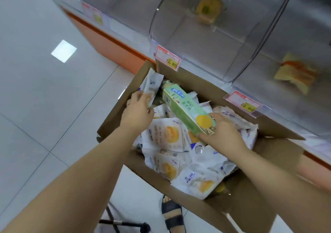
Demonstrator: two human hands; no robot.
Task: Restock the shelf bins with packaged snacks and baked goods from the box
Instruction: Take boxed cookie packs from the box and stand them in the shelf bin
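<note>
An open cardboard box (197, 84) in front of the shelf holds several white snack packets (164, 138) printed with a yellow pastry. My left hand (138, 111) pinches one white packet (151, 85) upright at the box's left corner. My right hand (222, 132) grips the lower end of a long green carton (186, 107) that lies tilted over the packets. Clear shelf bins (206, 28) stand behind the box; one holds a yellow packaged cake (208, 9), another a yellow and orange packet (295, 73).
Price tags (168, 58) hang on the bin fronts, another price tag (243, 102) to the right. An orange shelf base (107, 43) runs along the tiled floor (44, 89). A sandalled foot (172, 215) and a black metal stand (121, 222) are below the box.
</note>
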